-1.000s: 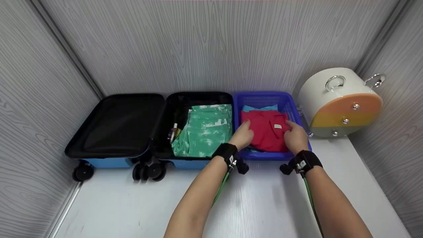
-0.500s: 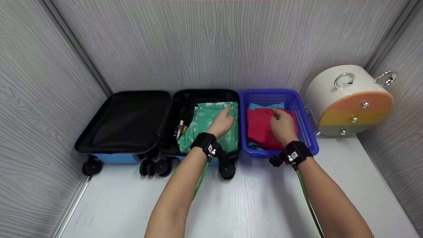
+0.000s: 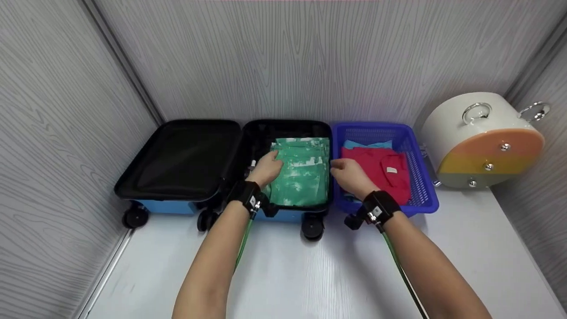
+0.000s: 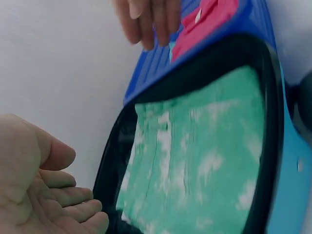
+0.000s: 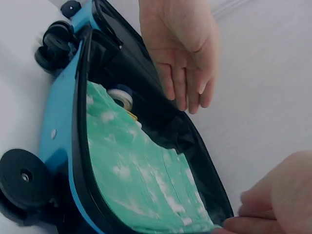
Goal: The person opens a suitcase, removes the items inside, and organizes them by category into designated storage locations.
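Note:
A folded green-and-white tie-dye garment (image 3: 303, 177) lies in the right half of an open blue suitcase with black lining (image 3: 288, 124). My left hand (image 3: 266, 169) is over the garment's left side, fingers loosely bent and holding nothing. At the seam between suitcase and basket, my right hand (image 3: 352, 177) hovers with relaxed fingers, nothing in its grasp. The right wrist view shows the left hand (image 5: 183, 53) with its fingers extended above the case. A folded red shirt (image 3: 376, 166) with a white label rests in the blue plastic basket (image 3: 423, 190), over light-blue cloth (image 3: 367, 144).
The suitcase's other half (image 3: 181, 159) lies open at the left, bare black inside. Beside the green garment sits a small round container (image 5: 121, 98), partly covered. A white drum-shaped box with coloured stripes (image 3: 487, 150) stands right of the basket. Panels wall the back and sides.
Both hands have left the red shirt in the basket and moved left, the left one across the green garment. The view has shifted, so everything sits further right.

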A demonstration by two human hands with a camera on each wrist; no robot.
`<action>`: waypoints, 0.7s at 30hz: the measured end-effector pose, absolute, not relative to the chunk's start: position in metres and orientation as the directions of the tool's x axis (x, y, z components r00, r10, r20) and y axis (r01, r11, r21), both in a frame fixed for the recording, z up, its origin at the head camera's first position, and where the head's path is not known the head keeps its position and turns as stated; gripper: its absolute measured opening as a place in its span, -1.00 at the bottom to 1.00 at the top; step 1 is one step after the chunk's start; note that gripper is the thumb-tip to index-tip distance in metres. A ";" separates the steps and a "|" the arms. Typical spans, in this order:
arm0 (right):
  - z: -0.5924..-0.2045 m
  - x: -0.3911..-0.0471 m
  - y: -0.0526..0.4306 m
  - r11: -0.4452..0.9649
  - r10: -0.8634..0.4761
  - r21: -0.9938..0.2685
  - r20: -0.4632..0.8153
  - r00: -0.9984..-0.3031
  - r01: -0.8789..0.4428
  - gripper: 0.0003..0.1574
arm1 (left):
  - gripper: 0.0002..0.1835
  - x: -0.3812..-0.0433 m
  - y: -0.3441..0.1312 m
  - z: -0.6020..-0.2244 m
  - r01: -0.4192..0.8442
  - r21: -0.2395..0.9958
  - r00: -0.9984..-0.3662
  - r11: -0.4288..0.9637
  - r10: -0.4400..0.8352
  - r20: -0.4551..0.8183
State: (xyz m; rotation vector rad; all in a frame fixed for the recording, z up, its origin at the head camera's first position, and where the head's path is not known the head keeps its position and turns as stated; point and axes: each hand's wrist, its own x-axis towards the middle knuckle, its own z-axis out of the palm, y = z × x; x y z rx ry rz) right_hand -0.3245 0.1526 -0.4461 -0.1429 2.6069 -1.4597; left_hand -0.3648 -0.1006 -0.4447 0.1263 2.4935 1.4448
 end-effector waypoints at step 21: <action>-0.460 -0.315 0.118 0.621 -0.207 -0.775 -0.306 -0.929 0.117 -0.22 | -0.81 -0.360 -0.134 -0.495 -0.185 0.596 -0.928 0.782 0.061 -0.368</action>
